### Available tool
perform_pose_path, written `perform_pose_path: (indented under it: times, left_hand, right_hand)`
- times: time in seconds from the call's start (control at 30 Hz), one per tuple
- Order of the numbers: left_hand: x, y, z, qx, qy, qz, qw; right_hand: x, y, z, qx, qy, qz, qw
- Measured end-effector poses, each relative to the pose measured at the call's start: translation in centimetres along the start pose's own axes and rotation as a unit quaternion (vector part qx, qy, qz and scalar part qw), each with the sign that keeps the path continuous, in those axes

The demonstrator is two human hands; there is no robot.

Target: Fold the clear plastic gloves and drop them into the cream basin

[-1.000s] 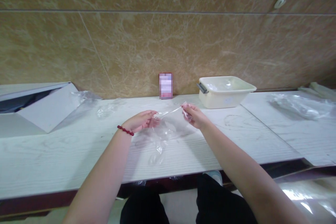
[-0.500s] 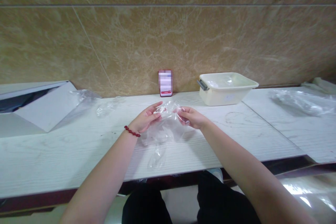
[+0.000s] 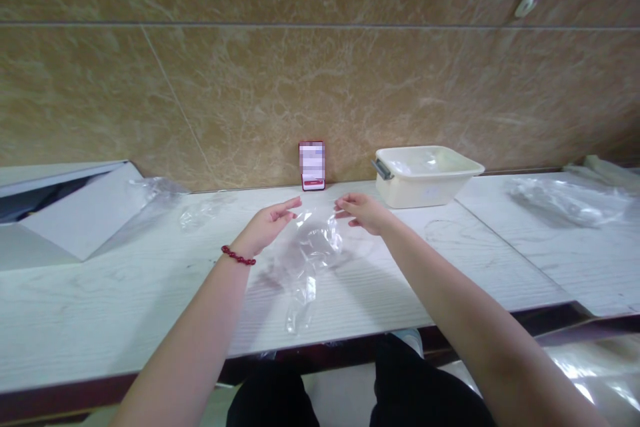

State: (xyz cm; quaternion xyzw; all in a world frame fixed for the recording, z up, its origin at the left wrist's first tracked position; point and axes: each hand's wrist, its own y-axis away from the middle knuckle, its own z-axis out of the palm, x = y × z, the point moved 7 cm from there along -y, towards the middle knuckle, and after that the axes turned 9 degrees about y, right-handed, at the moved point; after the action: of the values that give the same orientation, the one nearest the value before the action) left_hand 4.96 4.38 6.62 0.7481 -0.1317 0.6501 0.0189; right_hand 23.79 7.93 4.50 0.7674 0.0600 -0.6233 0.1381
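A crumpled clear plastic bag (image 3: 320, 243) lies between my hands near the middle of the white table, its see-through outline hard to follow. On its left, my left hand (image 3: 267, 227), with a red bead bracelet at the wrist, has its thumb and fingers apart and its fingertips close to the bag's upper edge. Across from it, my right hand (image 3: 363, 212) is open too, fingers spread by the bag's upper right side. Whether any fingertip touches the film is hard to make out. Another strip of clear plastic (image 3: 301, 303) lies nearer the table's front edge.
A phone (image 3: 313, 167) leans upright against the marbled wall. Right of it stands a cream plastic bin (image 3: 420, 190) with a grey handle and clear plastic inside. An open white box (image 3: 85, 220) is at the left. More clear bags (image 3: 570, 201) lie at the far right.
Both hands have let go of the plastic bag and moved apart, fingers now spread. The bag has settled lower between them. The whole view has shifted slightly.
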Motion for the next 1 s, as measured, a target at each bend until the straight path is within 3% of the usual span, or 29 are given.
perform_pose_path:
  times: [0.17,0.33,0.53,0.73,0.9,1.0]
  left_hand:
    - [2.5,-0.5,-0.5,0.008,-0.087,-0.026,0.996]
    - [4.3,-1.9,-0.7,0.006,-0.085,-0.046,0.995]
    - [6.7,-3.6,-0.4,0.043,0.059,0.018,0.997]
    - [7.4,-4.8,-0.5,0.029,0.048,0.078,0.995]
    - [8.3,-4.5,0.3,-0.026,0.060,0.093,0.993]
    - [8.5,-4.1,0.7,-0.060,0.065,0.076,0.993]
  right_hand:
    - [-2.5,-0.2,-0.1,0.010,-0.045,0.009,0.999]
    - [-4.9,-0.8,-0.3,0.054,-0.052,-0.030,0.997]
    - [-7.3,-2.6,-1.7,0.161,0.019,-0.100,0.982]
    - [-9.9,-2.8,-3.5,0.235,0.106,-0.221,0.941]
    - [-9.1,-2.9,-3.8,0.243,0.095,-0.153,0.953]
    - [-8.0,-3.4,-2.8,0.203,0.003,-0.093,0.975]
